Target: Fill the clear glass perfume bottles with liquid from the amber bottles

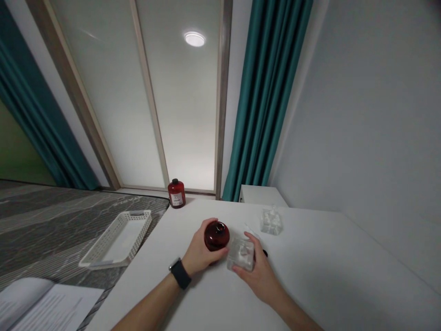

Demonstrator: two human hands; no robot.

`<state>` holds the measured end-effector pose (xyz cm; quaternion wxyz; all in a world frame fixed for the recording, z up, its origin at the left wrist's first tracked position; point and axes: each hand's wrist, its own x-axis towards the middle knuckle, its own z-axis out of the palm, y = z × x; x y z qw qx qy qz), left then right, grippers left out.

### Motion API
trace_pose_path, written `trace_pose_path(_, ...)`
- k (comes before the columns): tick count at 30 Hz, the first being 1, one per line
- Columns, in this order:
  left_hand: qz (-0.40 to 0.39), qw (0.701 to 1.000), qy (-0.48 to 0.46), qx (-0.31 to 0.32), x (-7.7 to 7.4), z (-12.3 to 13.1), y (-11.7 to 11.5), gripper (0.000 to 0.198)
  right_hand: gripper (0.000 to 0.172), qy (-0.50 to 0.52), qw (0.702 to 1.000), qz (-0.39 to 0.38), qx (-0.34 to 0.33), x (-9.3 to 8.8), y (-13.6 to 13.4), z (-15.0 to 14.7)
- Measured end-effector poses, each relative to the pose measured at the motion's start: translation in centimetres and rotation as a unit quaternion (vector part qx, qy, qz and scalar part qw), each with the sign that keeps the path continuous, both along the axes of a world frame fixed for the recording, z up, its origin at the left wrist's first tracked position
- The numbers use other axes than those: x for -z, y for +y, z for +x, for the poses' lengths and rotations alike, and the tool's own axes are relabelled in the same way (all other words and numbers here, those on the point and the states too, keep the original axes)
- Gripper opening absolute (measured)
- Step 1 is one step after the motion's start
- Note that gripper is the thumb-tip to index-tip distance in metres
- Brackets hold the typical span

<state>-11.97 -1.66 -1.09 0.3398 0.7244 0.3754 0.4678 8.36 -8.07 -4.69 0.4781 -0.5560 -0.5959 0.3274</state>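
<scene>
My left hand (199,250), with a dark watch on the wrist, is wrapped round a dark red glass bottle (217,235) whose neck is open at the top. My right hand (257,271) grips a clear square glass bottle (241,253) right beside the red one, tilted toward it. Both rest just above the white table (327,276). A small black thing (264,252), only partly visible, lies on the table just behind my right hand.
A second clear glass bottle (271,221) stands further back on the table. A red bottle with a black cap and white label (176,193) sits at the far edge. A white plastic basket (119,239) and open paper sheets (44,305) lie on the grey surface at left.
</scene>
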Motion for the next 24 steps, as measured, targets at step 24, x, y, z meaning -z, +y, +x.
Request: trace_pose_path(24, 0.192, 0.931, 0.301, 0.077, -2.2, -2.0, 0.4, 0.08, 0.091, -0.035, 0.998, 0.034, -0.028, -0.9, -0.5, 1.8)
